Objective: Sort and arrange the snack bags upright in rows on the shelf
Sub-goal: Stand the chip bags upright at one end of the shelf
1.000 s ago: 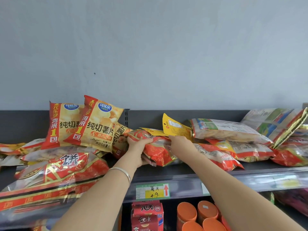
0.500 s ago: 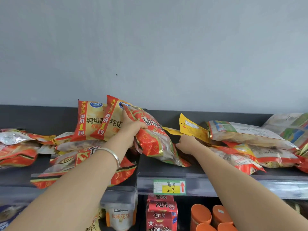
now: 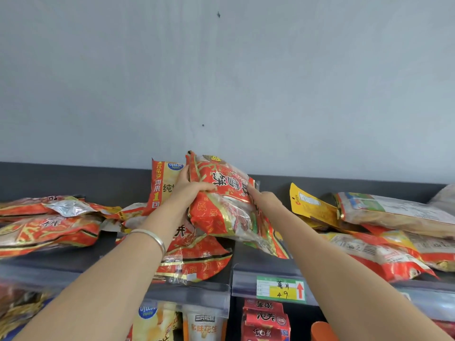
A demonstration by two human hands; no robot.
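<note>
Red snack bag (image 3: pixel 221 205) tilted, near upright, over the shelf (image 3: pixel 258 263), just right of the yellow chip bag (image 3: pixel 162 183). Left hand (image 3: pixel 189 190) grips its upper left edge. Right hand (image 3: pixel 267 200) touches its right edge; grip cannot be told.

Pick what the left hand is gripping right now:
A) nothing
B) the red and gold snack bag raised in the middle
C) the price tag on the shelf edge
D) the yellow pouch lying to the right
B: the left hand curls its fingers over the upper part of the red and gold snack bag, while the right hand touches the bag's right edge.
</note>
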